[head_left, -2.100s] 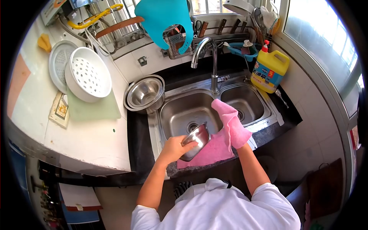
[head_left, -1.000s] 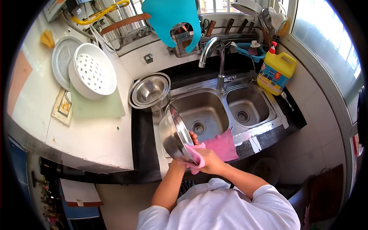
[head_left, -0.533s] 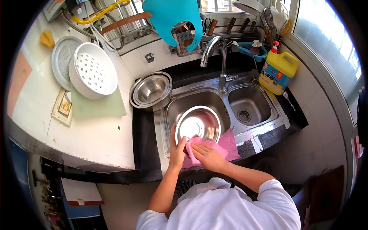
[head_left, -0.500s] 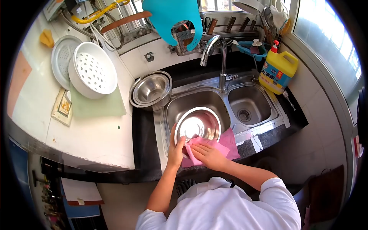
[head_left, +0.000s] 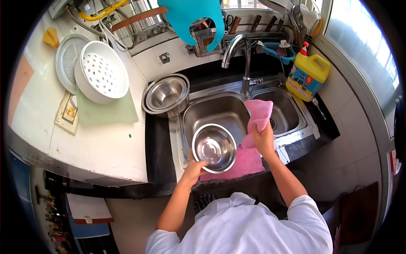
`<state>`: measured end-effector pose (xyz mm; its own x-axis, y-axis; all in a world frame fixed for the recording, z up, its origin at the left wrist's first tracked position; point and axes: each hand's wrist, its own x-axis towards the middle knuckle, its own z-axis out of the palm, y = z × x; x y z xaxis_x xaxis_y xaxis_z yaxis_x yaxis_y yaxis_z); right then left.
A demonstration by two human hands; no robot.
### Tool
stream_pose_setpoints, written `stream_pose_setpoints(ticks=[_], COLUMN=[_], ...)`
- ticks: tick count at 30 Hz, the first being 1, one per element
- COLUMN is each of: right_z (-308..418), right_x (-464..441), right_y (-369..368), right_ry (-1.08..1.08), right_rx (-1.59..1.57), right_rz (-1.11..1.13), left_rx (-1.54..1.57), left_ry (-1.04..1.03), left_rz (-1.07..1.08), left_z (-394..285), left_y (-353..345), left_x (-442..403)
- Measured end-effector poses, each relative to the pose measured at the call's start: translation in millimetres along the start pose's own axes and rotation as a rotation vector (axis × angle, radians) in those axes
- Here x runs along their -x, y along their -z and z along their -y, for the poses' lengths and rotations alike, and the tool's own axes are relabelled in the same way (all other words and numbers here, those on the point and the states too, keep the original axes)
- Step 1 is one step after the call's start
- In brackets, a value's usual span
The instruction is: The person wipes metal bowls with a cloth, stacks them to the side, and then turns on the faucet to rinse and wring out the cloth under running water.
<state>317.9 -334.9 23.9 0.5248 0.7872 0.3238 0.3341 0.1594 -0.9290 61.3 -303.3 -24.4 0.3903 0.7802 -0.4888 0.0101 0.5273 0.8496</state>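
My left hand [head_left: 193,169] grips the near-left rim of a steel bowl [head_left: 214,149], which is tilted over the front of the large sink basin [head_left: 215,108]. A pink cloth [head_left: 259,113] hangs bunched in my right hand [head_left: 263,137], above the divider between the two basins. Under the bowl, a second pink cloth [head_left: 245,163] lies flat on the front edge of the counter. The fingertips of my right hand are partly hidden by the cloth it holds.
Nested steel bowls [head_left: 167,95] stand left of the sink. A faucet [head_left: 242,63] rises behind it, with the small basin [head_left: 281,110] and a yellow jug [head_left: 308,76] on the right. A white colander [head_left: 103,72] leans at the left wall, over a green board [head_left: 105,110].
My right hand has left the bowl and moved up and right, carrying the cloth. The bowl has shifted slightly left and down in my left hand.
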Motion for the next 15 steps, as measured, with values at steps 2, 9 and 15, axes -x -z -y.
stream_pose_setpoints(ticks=[2, 9, 15], right_z=[7, -61, -32], right_x=[22, 60, 53], right_y=[-25, -84, -62], right_ry=[0.156, 0.128, -0.245], right_rx=[0.054, 0.329, -0.367], right_rz=[0.054, 0.547, 1.041], left_rx=[0.077, 0.114, 0.162], left_ry=[-0.036, -0.181, 0.008], left_rz=[0.055, 0.112, 0.175], left_z=[0, 13, -5], left_y=[-20, -61, -26], left_x=[4, 14, 18])
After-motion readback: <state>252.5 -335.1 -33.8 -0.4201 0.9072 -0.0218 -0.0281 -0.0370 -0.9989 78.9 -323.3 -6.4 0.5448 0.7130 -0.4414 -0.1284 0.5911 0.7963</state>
